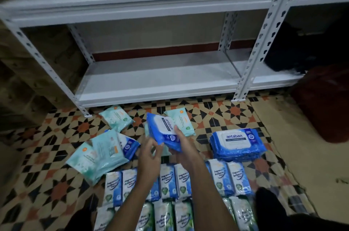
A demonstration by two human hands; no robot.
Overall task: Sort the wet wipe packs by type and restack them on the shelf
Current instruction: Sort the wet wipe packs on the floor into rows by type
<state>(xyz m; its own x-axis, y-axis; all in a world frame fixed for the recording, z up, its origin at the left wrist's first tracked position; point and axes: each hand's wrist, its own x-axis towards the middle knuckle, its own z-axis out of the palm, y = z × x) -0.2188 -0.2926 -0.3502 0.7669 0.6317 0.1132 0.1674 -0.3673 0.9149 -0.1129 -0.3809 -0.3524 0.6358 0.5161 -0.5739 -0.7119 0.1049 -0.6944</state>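
Head view, looking down at a patterned tile floor (47,155) in front of a white metal shelf (160,83) that fills the upper half of the frame.

Right hand (184,150), centre of frame: grips a blue Antabax pack (163,128), thumb on the top face, fingers curled underneath. Pack is tilted, label running upward, held above the floor.

Left hand (149,155), just left of the right hand: fingers loosely curled, fingertips at the lower edge of the held pack. Cannot tell whether it pinches the pack or only touches it.

Right of centre: stack of blue Antabax packs (238,143) on the floor, label up.

Left of centre: loose pale teal packs (98,157) overlapping each other; one blue pack (128,145) partly under them. One more teal pack (117,118) near the shelf foot, another (184,122) behind the held pack.

Lower centre: row of upright white-and-blue fragrance antibacterial packs (230,176), side by side. Bottom edge: row of white-and-green pine antibacterial packs (164,215). Both forearms cross over these rows.

Right edge: a dark red object (324,102), blurred.
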